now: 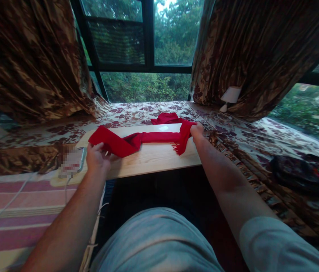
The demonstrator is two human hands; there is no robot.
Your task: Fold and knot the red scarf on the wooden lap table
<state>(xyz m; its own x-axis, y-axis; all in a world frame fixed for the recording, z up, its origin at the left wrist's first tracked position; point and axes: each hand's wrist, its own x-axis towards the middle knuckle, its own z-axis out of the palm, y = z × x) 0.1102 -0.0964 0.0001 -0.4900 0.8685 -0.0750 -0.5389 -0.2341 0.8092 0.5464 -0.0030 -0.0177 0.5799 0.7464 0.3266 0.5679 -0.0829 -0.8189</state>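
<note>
A red scarf [161, 137] stretches across a pale wooden board [153, 161], folded lengthwise and twisted near its left part. My left hand [97, 156] grips the scarf's left end, with the cloth lifted above the board and the fingers partly behind it. At the right, my right hand [197, 130] closes on a bunched part of the scarf, from which a fringed end hangs down over the board. More of the red cloth lies heaped behind the board's far edge.
A phone [73, 161] with a cable lies at the board's left end, beside a striped bedspread [14, 215]. A small white lamp [231, 95] stands on the floral-covered window ledge [132, 109]. At the right lies a dark bag [301, 175]. Patterned curtains [31, 60] flank the window.
</note>
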